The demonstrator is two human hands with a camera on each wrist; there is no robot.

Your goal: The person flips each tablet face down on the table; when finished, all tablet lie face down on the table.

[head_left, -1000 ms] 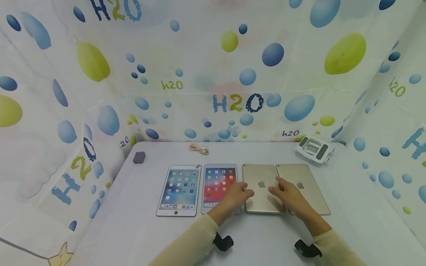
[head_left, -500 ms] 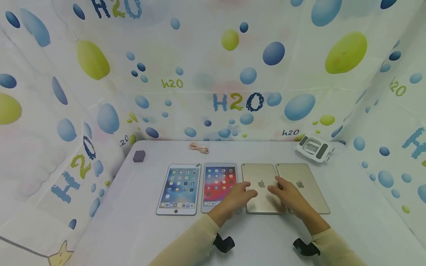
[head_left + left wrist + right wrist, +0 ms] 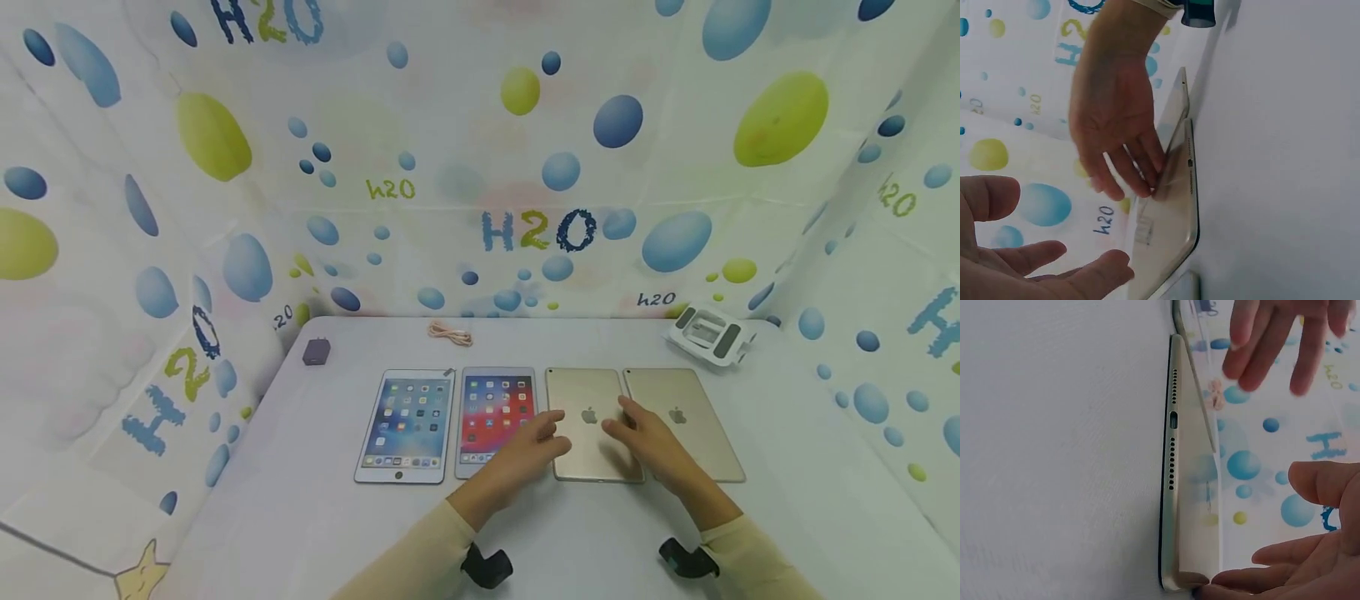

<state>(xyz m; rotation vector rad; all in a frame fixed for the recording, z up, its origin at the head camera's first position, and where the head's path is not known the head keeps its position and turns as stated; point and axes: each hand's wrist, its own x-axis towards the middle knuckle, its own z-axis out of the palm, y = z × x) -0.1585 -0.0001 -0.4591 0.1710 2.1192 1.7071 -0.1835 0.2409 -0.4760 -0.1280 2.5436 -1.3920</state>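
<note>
gold tablet (image 3: 588, 442) lies face down on the white table (image 3: 277, 517), between the two hands, its port (image 3: 1173, 420) on the edge nearest the person. the left hand (image 3: 521, 454) hangs spread, fingers loosely bent and thumb apart, over its left edge, holding nothing. the right hand (image 3: 651, 442) is spread too, thumb above the gold back and fingertips at the right edge; whether they touch it, i cannot tell. just right of that hand's fingers lies a second gold tablet (image 3: 701, 425). left of the left hand are a red-screen tablet (image 3: 487, 417), partly covered by it, and a blue-screen tablet (image 3: 405, 429). beyond the hands sit a dark charger block (image 3: 317, 352), a coiled cable (image 3: 450, 335) and a white-and-grey holder (image 3: 708, 336), its recess too small to read.
</note>
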